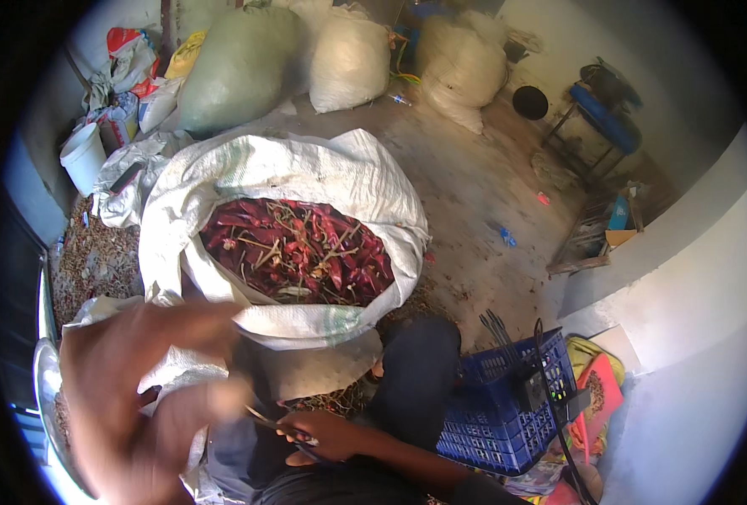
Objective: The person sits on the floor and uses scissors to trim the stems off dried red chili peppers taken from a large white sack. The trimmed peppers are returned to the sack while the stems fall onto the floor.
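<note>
Dried red chillies (pixel 310 252), several with stems, fill a white woven sack (pixel 386 170) whose rim is rolled down. My left hand (pixel 152 379) is large and blurred at the lower left, in front of the sack's near edge, fingers spread and apparently holding nothing. Above my lap, my right hand (pixel 326 435) grips what looks like scissors (pixel 304 437), their blades pointing to the left. Stems and scraps (pixel 335 401) lie on the floor between my legs, below the sack.
To my right stands a blue plastic crate (pixel 493 435), beside a red dustpan (pixel 601 388). Full sacks (pixel 351 60) line the far wall. A white bucket (pixel 84 158) and a phone (pixel 127 178) on a folded sack are at the left. A metal basin (pixel 48 379) sits at the lower left.
</note>
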The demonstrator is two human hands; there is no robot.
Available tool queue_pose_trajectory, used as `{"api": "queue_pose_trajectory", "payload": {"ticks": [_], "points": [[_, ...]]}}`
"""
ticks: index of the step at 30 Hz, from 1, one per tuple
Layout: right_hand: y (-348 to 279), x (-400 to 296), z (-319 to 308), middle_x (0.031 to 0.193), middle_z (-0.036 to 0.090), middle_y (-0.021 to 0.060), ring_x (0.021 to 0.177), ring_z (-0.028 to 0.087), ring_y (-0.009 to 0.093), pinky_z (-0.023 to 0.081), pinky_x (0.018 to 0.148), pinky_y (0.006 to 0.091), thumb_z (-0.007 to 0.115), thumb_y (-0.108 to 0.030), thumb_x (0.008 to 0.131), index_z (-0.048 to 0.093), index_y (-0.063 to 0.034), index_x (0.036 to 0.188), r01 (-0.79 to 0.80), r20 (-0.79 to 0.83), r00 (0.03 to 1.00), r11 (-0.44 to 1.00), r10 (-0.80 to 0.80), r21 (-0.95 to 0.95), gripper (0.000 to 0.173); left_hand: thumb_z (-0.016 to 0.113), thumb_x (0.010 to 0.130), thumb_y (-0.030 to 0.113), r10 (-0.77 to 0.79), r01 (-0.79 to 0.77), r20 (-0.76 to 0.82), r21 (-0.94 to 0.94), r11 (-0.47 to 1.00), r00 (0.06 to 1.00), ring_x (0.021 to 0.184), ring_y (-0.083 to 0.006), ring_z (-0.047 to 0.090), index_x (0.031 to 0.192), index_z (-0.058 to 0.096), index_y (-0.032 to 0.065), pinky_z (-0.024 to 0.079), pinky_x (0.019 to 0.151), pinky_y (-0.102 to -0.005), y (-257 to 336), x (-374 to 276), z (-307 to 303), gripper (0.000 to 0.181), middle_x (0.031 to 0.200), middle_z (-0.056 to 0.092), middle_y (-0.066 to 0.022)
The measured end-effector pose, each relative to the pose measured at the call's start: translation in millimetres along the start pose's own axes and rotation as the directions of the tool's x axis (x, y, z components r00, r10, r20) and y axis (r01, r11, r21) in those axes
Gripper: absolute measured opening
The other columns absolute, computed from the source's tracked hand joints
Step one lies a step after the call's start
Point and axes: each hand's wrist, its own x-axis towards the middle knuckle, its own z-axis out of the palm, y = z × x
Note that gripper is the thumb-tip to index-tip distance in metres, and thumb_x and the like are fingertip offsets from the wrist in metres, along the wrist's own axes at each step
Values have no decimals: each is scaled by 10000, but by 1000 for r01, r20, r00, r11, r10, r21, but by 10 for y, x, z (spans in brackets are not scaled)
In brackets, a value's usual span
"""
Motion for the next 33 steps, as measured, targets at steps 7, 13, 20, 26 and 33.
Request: {"api": "queue_pose_trajectory", "payload": {"ticks": [7, 13, 20, 26, 33], "points": [[-237, -545, -631, 1014, 595, 98, 903, 569, 192, 459, 827, 320, 610, -589, 922, 531, -27, 1282, 362, -359, 928, 489, -104, 793, 672, 695, 911, 54, -358, 386, 185, -144, 911, 915, 772, -162, 698, 1116, 694, -37, 559, 699, -300, -1054, 332, 724, 224, 960, 742, -148], [-514, -425, -1449, 846, 559, 108, 794, 545, 219, 440, 719, 366, 610, -691, 877, 511, -50, 1245, 592, -669, 728, 628, -148, 505, 746, 718, 868, 218, -10, -34, 177, 248, 968, 984, 783, -316, 714, 954, 659, 51, 570, 698, -423, -1720, 561, 2116, 197, 840, 713, -143], [-159, 425, -2488, 890, 575, 90, 777, 540, 186, 443, 704, 331, 550, -473, 1002, 531, -49, 1241, 767, -747, 569, 548, -343, 333, 487, 689, 805, 112, -225, 64, 146, 692, 719, 963, 770, -343, 717, 945, 557, 76, 578, 632, -441, -1843, 662, 2536, 196, 766, 690, -159], [110, 383, -2434, 823, 586, 82, 721, 578, 157, 485, 644, 286, 574, -493, 993, 539, -34, 1219, 701, -663, 699, 441, -268, 560, 513, 674, 822, -10, -454, 453, 19, -106, 885, 891, 786, -157, 681, 1416, 459, -15, 530, 697, -299, -1897, 557, 1731, 633, 821, 705, -106], [-230, 366, -2266, 725, 599, 36, 629, 571, 134, 489, 617, 302, 807, -355, 853, 630, -28, 1052, 218, -630, 765, 974, -131, 62, 422, 649, 848, -98, -557, 437, -67, -544, 716, 828, 835, -110, 614, 1266, 580, -60, 515, 793, -254, -1639, 559, 1496, 425, 959, 662, -56]]}}
